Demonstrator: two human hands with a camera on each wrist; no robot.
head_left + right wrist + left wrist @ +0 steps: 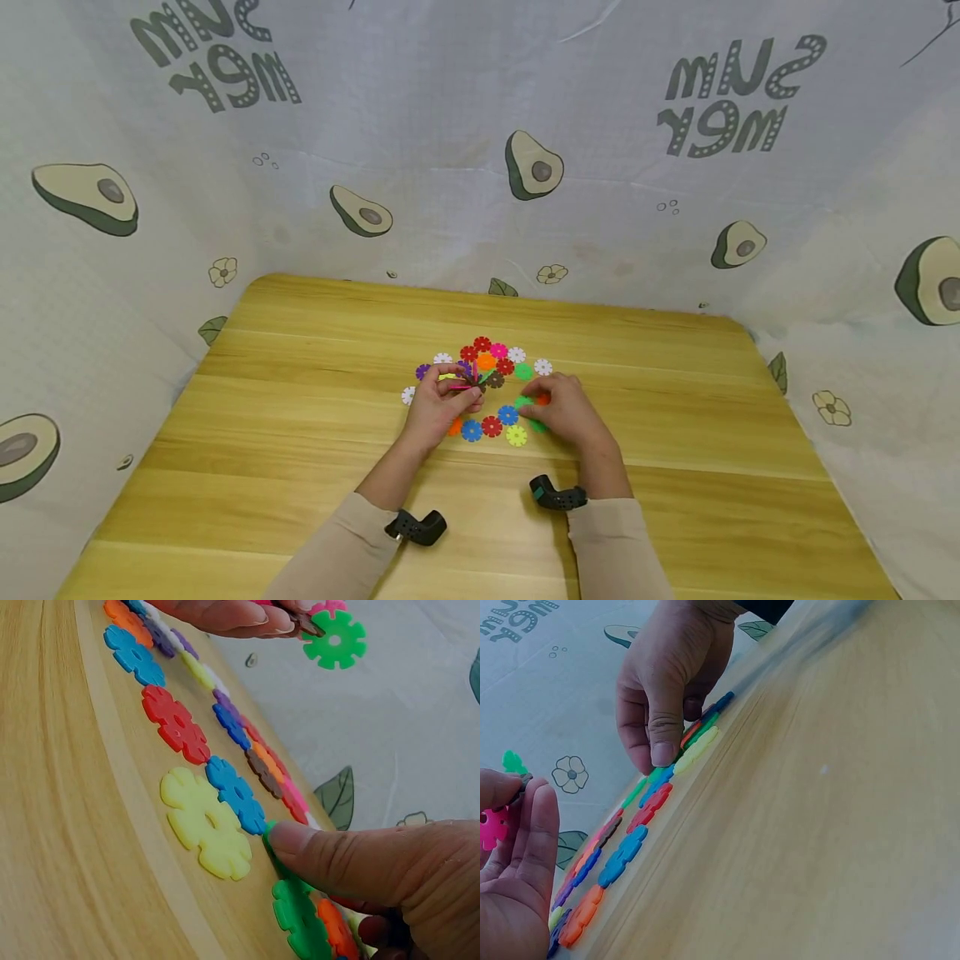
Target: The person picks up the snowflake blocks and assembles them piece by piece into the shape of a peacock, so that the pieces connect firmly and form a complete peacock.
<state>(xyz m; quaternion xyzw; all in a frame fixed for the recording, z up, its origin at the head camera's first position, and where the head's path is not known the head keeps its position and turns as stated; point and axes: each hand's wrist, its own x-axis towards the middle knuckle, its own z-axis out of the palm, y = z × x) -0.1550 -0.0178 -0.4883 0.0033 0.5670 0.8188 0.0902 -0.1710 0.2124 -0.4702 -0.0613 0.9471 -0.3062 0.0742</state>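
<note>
My left hand point(438, 412) point(514, 892) holds a joined cluster of notched discs point(474, 383) above the table; brown, pink and green pieces show, with the green one point(334, 641) facing the right wrist view. To the right, my right hand point(576, 415) point(382, 862) is down at the table, thumb and fingers pinching a green disc point(522, 402) beside a blue disc point(507, 415) point(234, 793). Another green disc point(300, 919) and an orange one point(337, 928) lie under that hand. A yellow disc point(517, 436) point(206, 823) lies nearer me.
Loose flat discs surround the hands on the wooden table point(300, 467): red point(491, 427), blue point(472, 431), white point(543, 367), purple point(423, 372) and others. A patterned cloth point(450, 167) hangs behind the table. Each wrist wears a black device point(423, 527).
</note>
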